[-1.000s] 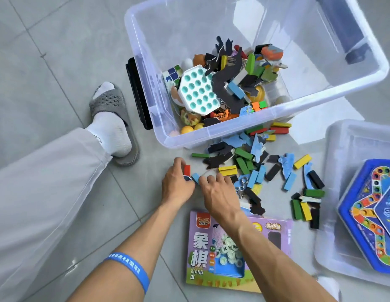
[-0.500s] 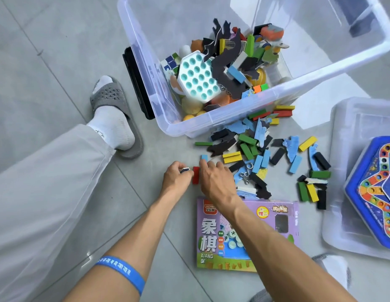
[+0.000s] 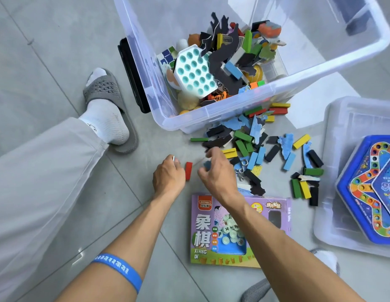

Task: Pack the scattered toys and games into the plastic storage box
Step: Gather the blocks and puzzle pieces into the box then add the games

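Note:
The clear plastic storage box [image 3: 211,118] stands on the floor, partly filled with toys, among them a teal-and-white pop toy [image 3: 195,71]. Coloured blocks and puzzle pieces [image 3: 263,149] lie scattered in front of it. My left hand [image 3: 168,176] is closed around small pieces, a white edge showing at the fingertips. A red block [image 3: 188,170] lies on the floor between my hands. My right hand [image 3: 218,168] is curled over a blue piece at the pile's left edge. A purple chess game box [image 3: 211,232] lies under my right forearm.
A clear lid [image 3: 342,171] at the right carries a blue hexagonal board game [image 3: 370,188]. My left leg and grey slipper [image 3: 107,99] are at the left of the box. A black flat object [image 3: 131,73] leans against the box's left wall.
My hands pulled a little apart, leaving the red block lying on the floor between them. My right hand closed over a blue piece. The view shifted slightly closer.

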